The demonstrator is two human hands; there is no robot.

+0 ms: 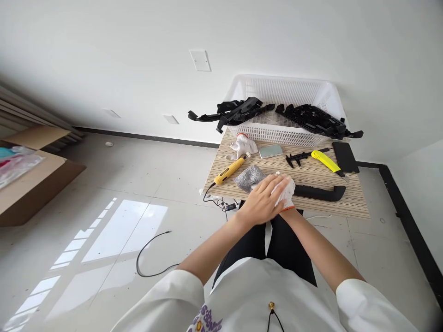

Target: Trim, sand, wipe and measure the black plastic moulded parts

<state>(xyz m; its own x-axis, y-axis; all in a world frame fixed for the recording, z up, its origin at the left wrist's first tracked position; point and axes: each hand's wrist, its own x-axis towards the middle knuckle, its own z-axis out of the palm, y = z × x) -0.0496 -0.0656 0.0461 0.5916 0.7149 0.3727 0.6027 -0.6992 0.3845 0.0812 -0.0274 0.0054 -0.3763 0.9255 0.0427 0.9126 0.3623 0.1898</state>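
My left hand (265, 198) is bare and lies across the back of my right hand (288, 191), its fingers stretched out and a little apart. On my right hand is a white knit glove (289, 188) with an orange cuff; its fingers are mostly hidden under the left. Just beyond the hands lies a crumpled grey cloth or glove (249, 178). A long black plastic part (320, 192) with a bent end sits right of my gloved hand. Another white knit glove (244, 145) rests near the basket.
A yellow corded hand tool (229, 170), grey-green slab (270, 151), black caliper (299, 158), yellow utility knife (325, 161) and black flat device (345, 157) lie on the wooden table (353, 203). Black plastic parts (308, 119) overhang a white basket (289, 134). A cardboard box (38, 191) stands left.
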